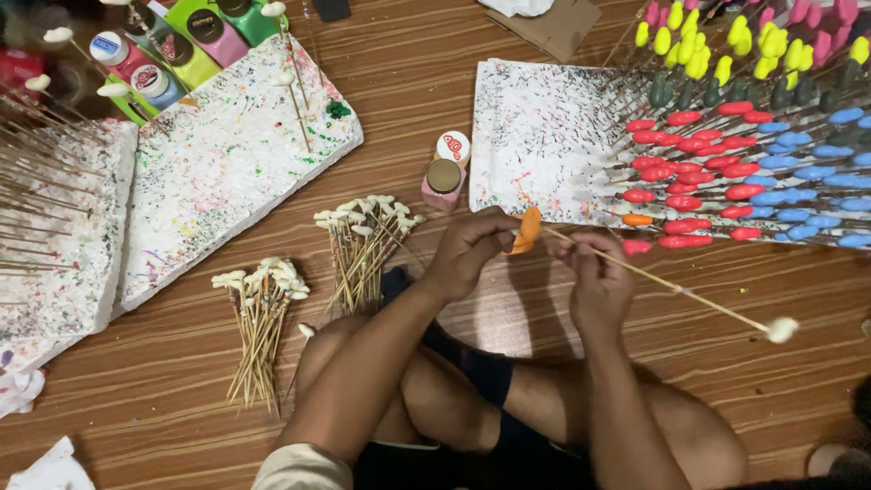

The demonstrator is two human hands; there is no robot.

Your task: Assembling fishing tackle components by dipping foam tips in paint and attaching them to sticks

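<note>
My left hand [469,247] pinches an orange painted piece [526,229] at the tip of a thin wooden stick [671,287]. My right hand [594,272] grips that same stick a little further along. The stick slants down to the right and ends in a white foam lump [781,328]. Just beyond my hands stand a small pink paint jar with a gold lid [443,183] and a white-capped jar [454,147]. I sit cross-legged on a wooden floor [163,399].
A paint-speckled foam board [535,136] on the right holds several red, blue, yellow, pink and green pieces on sticks. Another speckled board [227,163] lies left, with paint jars [181,45] behind it. Two bundles of unpainted white-tipped sticks [263,318] [363,245] lie on the floor.
</note>
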